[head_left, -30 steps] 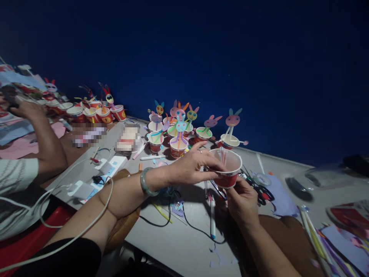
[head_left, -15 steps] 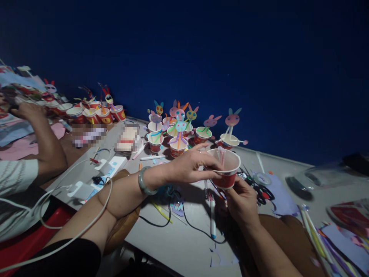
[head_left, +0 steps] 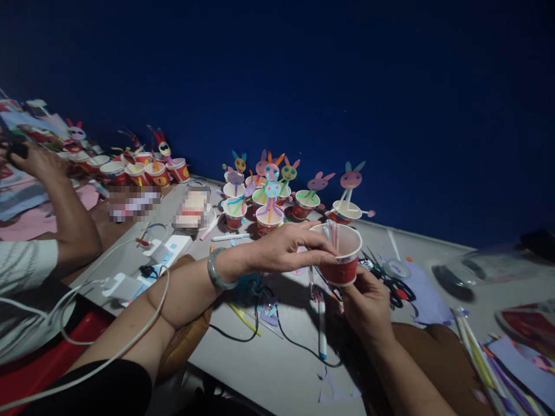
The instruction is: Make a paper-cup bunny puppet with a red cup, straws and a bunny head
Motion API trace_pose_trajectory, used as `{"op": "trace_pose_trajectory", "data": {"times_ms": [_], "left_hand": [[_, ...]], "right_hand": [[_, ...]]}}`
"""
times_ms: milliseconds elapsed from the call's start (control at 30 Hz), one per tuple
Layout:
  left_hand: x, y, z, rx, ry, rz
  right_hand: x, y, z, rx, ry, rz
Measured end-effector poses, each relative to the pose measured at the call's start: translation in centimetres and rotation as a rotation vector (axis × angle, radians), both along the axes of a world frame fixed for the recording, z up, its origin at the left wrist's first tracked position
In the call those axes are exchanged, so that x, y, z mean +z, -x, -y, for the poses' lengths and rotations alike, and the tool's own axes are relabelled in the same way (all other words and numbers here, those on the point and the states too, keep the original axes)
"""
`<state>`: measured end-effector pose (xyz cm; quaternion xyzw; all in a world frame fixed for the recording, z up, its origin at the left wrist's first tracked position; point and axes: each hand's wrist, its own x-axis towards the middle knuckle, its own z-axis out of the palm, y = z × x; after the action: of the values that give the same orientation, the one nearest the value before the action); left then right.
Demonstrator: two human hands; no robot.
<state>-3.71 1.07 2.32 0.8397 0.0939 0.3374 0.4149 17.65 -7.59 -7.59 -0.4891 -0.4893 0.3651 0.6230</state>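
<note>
I have the left hand [head_left: 295, 247] pinching the red cup [head_left: 344, 271] at its rim, the right hand [head_left: 368, 303] gripping it near the base; it's held above the bench [head_left: 243, 372], rabbit figures [head_left: 272, 189] standing toward the far edge.

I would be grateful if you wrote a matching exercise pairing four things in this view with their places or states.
1. red cup
2. bangle
3. scissors
4. power strip

A. around the left wrist
B. has white adapters plugged in
C. held up by both hands
D. on the table, right of the cup

Pairs: 1-C, 2-A, 3-D, 4-B
</note>
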Motion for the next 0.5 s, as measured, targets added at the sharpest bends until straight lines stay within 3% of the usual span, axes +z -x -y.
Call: {"op": "trace_pose_trajectory", "data": {"times_ms": [300, 500], "left_hand": [[0.45, -0.14, 0.25, -0.004, -0.072, 0.071], [-0.22, -0.47, 0.31, 0.008, 0.046, 0.113]], "right_hand": [[-0.52, -0.17, -0.16, 0.000, 0.017, 0.001], [0.24, 0.51, -0.16, -0.022, 0.033, -0.049]]}}
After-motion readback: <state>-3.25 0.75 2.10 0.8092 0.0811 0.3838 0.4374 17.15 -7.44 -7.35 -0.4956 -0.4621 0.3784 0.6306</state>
